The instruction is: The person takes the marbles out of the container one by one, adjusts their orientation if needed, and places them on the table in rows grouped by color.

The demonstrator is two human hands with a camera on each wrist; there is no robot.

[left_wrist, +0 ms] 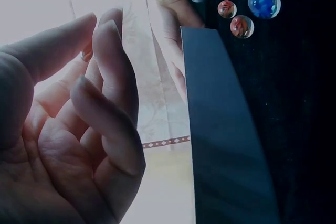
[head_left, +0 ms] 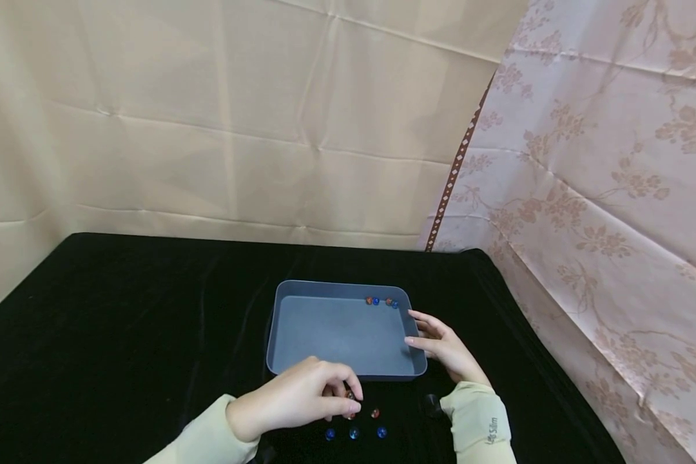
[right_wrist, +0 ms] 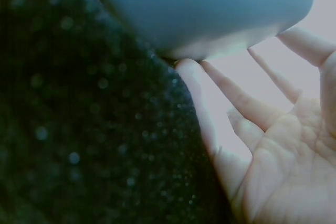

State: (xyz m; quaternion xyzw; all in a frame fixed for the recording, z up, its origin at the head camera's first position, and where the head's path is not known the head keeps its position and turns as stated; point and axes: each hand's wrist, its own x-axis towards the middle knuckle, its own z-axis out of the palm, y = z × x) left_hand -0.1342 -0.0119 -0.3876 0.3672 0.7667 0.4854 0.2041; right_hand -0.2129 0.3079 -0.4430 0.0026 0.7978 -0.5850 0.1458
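My left hand pinches a reddish-brown glass marble between thumb and fingertips, just in front of the tray's near wall. In the left wrist view, only a sliver of that marble shows. A shallow blue-grey tray lies flat, with several red and blue marbles at its far right. At the tray's right side, my right hand holds the wall, its thumb over the rim. Below the left hand, three blue marbles form a row, with red marbles behind them.
Black cloth covers the table. A beige curtain hangs behind it, and a floral pink one hangs along the right. A small black object sits by the right wrist.
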